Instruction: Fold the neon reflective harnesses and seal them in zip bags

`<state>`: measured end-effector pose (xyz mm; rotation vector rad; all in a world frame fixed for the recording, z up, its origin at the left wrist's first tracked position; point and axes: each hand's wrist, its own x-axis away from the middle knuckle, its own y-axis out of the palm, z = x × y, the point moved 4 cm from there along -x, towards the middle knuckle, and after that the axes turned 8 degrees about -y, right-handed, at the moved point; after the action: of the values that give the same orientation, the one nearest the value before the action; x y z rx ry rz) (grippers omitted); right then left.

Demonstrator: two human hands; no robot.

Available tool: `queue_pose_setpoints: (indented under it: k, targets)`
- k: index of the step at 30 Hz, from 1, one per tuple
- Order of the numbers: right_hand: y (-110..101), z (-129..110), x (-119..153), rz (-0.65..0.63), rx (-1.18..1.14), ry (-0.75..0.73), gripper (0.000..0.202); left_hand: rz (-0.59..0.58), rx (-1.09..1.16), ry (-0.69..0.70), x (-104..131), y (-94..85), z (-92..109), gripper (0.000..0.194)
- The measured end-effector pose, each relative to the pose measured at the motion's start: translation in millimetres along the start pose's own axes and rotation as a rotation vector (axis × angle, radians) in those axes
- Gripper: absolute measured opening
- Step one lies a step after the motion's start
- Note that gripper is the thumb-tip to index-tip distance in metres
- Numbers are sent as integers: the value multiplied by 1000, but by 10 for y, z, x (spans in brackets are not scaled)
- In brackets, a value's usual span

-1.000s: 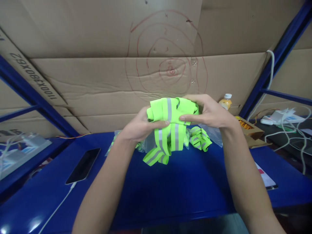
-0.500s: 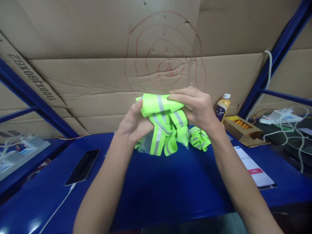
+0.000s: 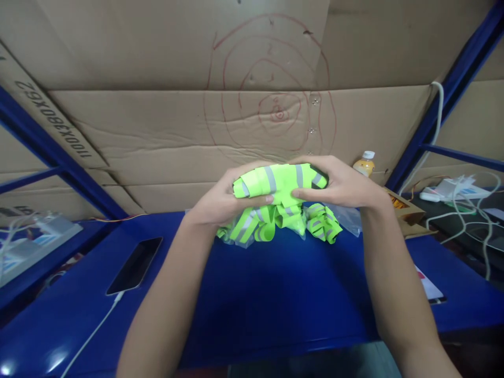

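Between my two hands is a bundle of neon yellow-green reflective strap with grey stripes, rolled and bunched. My left hand grips its left end, thumb across the front and fingers behind. At the right end my right hand holds it the same way, its thumb pointing inward. Loops of strap hang below the roll, in front of clear plastic. A second clump of the same strap lies on the blue table, just right of the hanging loops.
A black phone on a white cable lies to the left. On the right are a capped bottle, a cardboard box and a phone partly behind my arm. Cardboard with red rings stands behind.
My right hand has moved right and turned, from over the top of the strap to gripping its right end. The roll now lies wider and more level between both hands.
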<state>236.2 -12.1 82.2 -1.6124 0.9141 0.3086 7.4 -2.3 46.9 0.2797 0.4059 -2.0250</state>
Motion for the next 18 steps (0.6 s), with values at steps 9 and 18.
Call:
queue_pose_setpoints:
  k: [9,18]
  targets:
    - [-24,-24,-26,221,-69,-9,38,154,340,-215,-82,108,-256,51]
    - [60,37,-63,338,38,-157,28,23,635,-179,-87,280,-153,71]
